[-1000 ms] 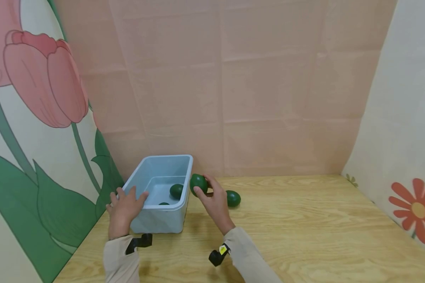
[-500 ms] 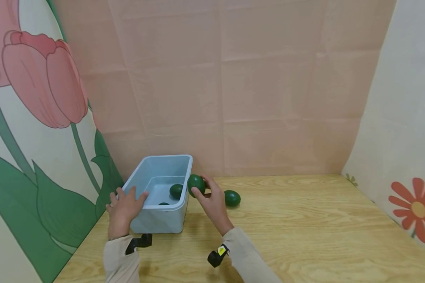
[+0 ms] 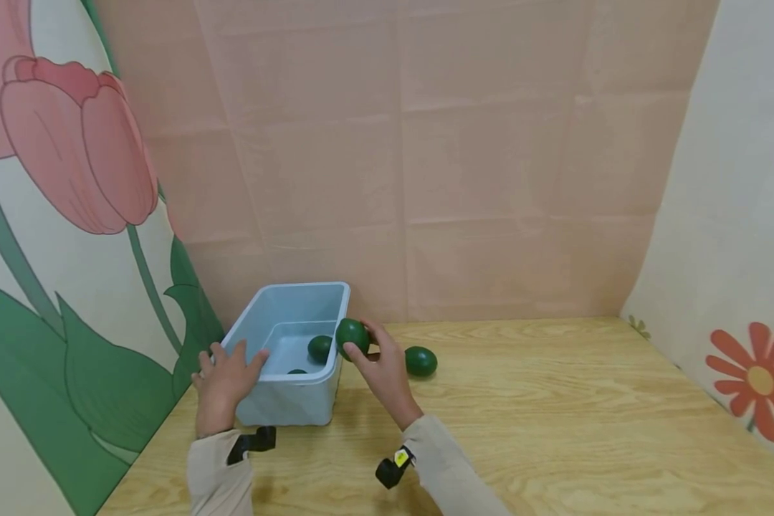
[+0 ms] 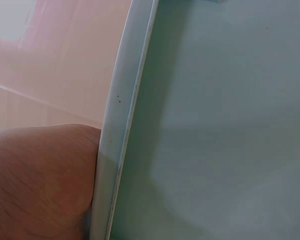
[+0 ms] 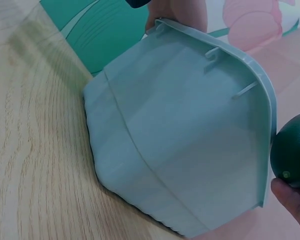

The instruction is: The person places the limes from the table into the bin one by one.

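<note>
My right hand (image 3: 385, 367) pinches a dark green avocado (image 3: 352, 339) between thumb and fingers at the right rim of a light blue plastic bin (image 3: 284, 401). In the right wrist view the held avocado (image 5: 292, 150) shows a small pale stem spot beside the bin's rim. My left hand (image 3: 226, 383) rests with spread fingers on the bin's near left corner. Inside the bin lies one avocado (image 3: 319, 348), and the top of another avocado (image 3: 297, 372) peeks over the near wall. The left wrist view shows part of the hand (image 4: 40, 180) against the outside of the rim (image 4: 121, 100).
Another avocado (image 3: 421, 361) lies on the wood-grain table (image 3: 542, 416), right of my right hand. A pink sheet (image 3: 490, 179) hangs behind the table. Flower-printed panels stand at the left (image 3: 103, 344) and right (image 3: 716, 251).
My right hand has carried the avocado slightly left, up against the bin's right rim. The left hand keeps its place on the bin.
</note>
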Demonstrator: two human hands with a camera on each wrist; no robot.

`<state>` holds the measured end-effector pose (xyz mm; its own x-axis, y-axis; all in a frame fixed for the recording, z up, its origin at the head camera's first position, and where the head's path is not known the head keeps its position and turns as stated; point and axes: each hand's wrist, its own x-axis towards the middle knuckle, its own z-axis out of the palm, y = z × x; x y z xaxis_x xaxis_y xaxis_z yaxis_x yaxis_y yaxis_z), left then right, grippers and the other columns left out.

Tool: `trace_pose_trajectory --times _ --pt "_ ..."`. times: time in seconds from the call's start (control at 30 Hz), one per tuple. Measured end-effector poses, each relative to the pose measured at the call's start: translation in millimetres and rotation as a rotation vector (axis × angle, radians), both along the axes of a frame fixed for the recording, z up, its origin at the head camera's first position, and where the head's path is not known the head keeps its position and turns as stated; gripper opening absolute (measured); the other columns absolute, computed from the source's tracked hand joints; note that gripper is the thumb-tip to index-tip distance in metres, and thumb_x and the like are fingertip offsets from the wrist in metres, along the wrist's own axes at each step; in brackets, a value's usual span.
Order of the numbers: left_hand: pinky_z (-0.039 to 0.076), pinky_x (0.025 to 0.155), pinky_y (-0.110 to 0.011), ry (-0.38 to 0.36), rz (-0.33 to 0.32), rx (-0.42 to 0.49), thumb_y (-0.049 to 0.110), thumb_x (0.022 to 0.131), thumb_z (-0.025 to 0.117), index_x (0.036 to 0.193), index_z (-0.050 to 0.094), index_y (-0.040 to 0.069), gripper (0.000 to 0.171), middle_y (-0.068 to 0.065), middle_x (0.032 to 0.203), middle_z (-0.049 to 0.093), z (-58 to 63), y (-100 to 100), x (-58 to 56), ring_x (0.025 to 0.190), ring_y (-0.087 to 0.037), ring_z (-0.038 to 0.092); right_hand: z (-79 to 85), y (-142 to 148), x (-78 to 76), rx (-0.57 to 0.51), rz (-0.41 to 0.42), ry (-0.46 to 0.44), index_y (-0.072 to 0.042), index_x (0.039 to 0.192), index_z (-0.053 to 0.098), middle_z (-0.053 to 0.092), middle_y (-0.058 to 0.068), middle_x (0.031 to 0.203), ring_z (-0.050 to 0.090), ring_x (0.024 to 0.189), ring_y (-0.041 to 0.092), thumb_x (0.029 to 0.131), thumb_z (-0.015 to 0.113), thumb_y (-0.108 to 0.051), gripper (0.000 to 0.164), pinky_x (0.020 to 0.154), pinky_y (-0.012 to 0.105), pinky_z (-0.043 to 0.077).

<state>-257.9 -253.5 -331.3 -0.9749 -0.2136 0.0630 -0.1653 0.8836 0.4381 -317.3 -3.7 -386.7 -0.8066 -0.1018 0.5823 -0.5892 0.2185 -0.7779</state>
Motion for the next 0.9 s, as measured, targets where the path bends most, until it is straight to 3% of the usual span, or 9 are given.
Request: trace_pose_trajectory --times 0.4,0.6,0.73,0.9 --pt "0.005 0.104 -0.080 -0.005 0.006 0.003 0.048 0.100 0.037 0.149 0.022 -0.004 0.073 -0.043 0.150 -0.002 0.9 0 0.0 0.138 -0.063 -0.008 0.6 -1 0.5 -0.025 0.026 0.019 -0.017 0.136 0.052 0.062 0.006 0.126 0.063 0.107 0.021 0.090 0.064 -0.044 0.055 0.076 0.023 0.058" --pt "0.006 0.104 -0.080 -0.004 0.004 -0.006 0.048 0.100 0.037 0.149 0.022 -0.004 0.073 -0.043 0.150 -0.001 1.2 1 0.5 0.138 -0.063 -0.007 4.4 -2 4.2 -0.039 0.018 -0.051 -0.013 0.139 0.044 0.062 0.013 0.127 0.063 0.111 0.026 0.090 0.066 -0.041 0.061 0.082 0.033 0.059" --pt "0.006 0.104 -0.080 0.002 0.004 -0.008 0.048 0.100 0.037 0.149 0.023 -0.004 0.073 -0.043 0.150 -0.001 0.8 1 0.3 0.138 -0.063 -0.006 4.2 -4 4.9 -0.060 0.006 -0.094 -0.012 0.131 0.040 0.059 0.014 0.126 0.061 0.113 0.027 0.089 0.067 -0.039 0.057 0.086 0.037 0.058" --pt "0.006 0.105 -0.080 0.001 0.007 -0.006 0.048 0.100 0.037 0.149 0.023 -0.004 0.073 -0.044 0.150 -0.002 0.5 1 0.1 0.138 -0.063 -0.007 9.5 -5 11.0 -0.088 0.015 -0.103 -0.005 0.118 0.043 0.058 0.013 0.118 0.061 0.113 0.026 0.089 0.070 -0.029 0.046 0.085 0.034 0.058"
